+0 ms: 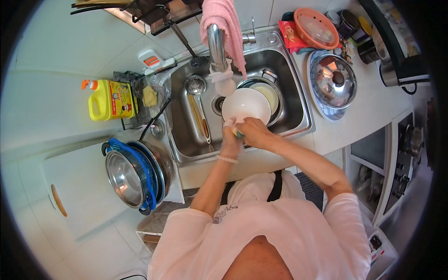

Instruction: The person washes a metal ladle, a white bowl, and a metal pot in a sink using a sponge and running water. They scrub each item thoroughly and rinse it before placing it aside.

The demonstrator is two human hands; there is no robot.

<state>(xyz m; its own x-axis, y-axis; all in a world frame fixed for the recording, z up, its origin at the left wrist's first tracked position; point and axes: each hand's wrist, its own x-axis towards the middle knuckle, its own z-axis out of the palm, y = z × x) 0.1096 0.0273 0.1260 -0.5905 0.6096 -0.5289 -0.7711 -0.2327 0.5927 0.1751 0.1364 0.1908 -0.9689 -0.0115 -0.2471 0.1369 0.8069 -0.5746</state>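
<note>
A white bowl [246, 105] is tilted over the near part of the steel sink [210, 149]. My left hand [231, 140], with a beaded bracelet at the wrist, grips the bowl's near rim. At the same rim, my right hand [253, 132] is closed on a yellow and green sponge [238, 133], partly hidden by the fingers. Behind the bowl, a steel pot [279, 105] in the sink holds a pale bowl [267, 93]. A skimmer ladle [196, 85] and wooden chopsticks [194, 112] lie at the sink's left. The chrome faucet [217, 45] stands above, a pink towel [235, 35] draped over it.
Left of the sink are a yellow detergent jug [101, 99], a wire rack [134, 91] and stacked steel and blue basins [124, 178]. On the right counter sit a glass-lidded dish [332, 81] and an orange basket [301, 21]. A black brush [198, 61] hangs at the back left.
</note>
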